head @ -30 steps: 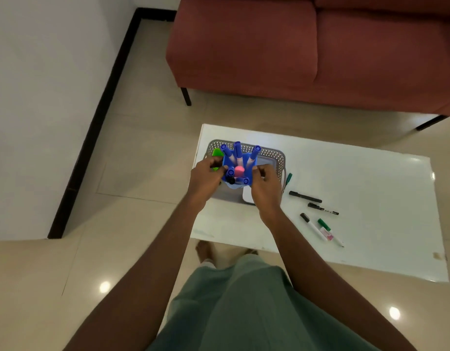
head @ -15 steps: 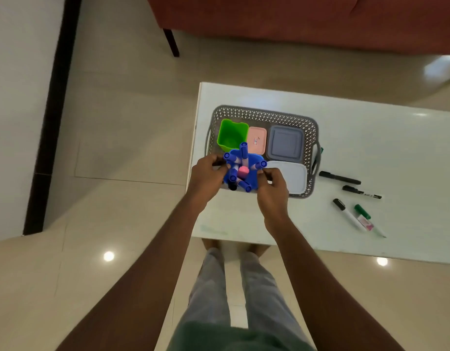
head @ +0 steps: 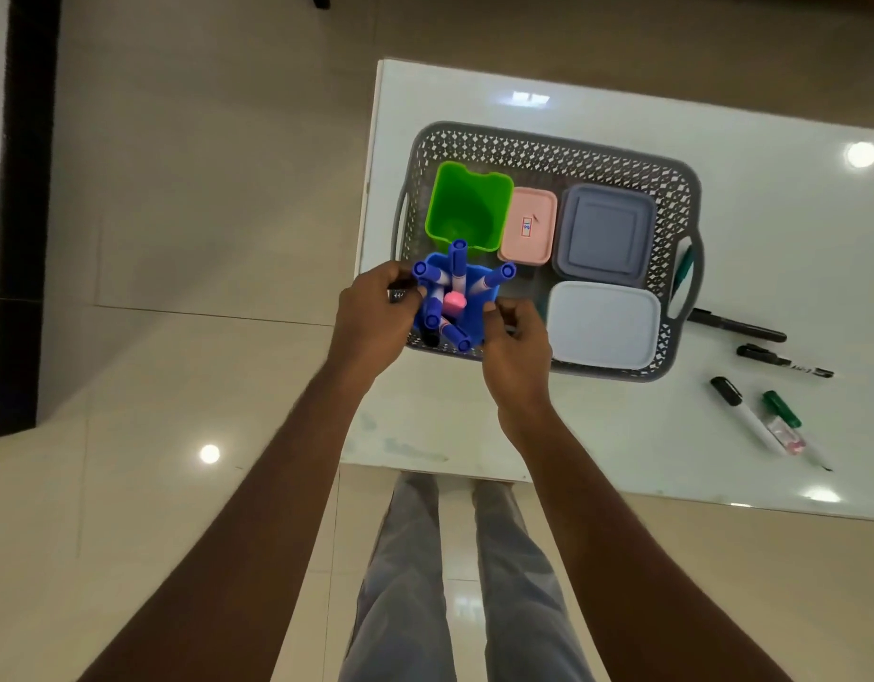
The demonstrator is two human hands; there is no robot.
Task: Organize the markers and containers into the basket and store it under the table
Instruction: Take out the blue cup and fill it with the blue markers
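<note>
A grey perforated basket stands on the white table. Inside it are a green cup, a pink lidded box, a dark grey lidded box and a pale lidded box. At the basket's near-left corner is a blue cup full of blue-capped markers. My left hand grips its left side and my right hand grips its right side. Whether the cup rests on the basket floor is hidden. Loose markers lie on the table right of the basket.
A green marker leans at the basket's right handle. The table's left edge runs just beside the basket. Tiled floor and a black skirting strip lie to the left. My legs stand at the table's near edge.
My head has tilted further down, so the sofa has left the view. Both hands have kept hold of the blue cup at the basket's near-left corner.
</note>
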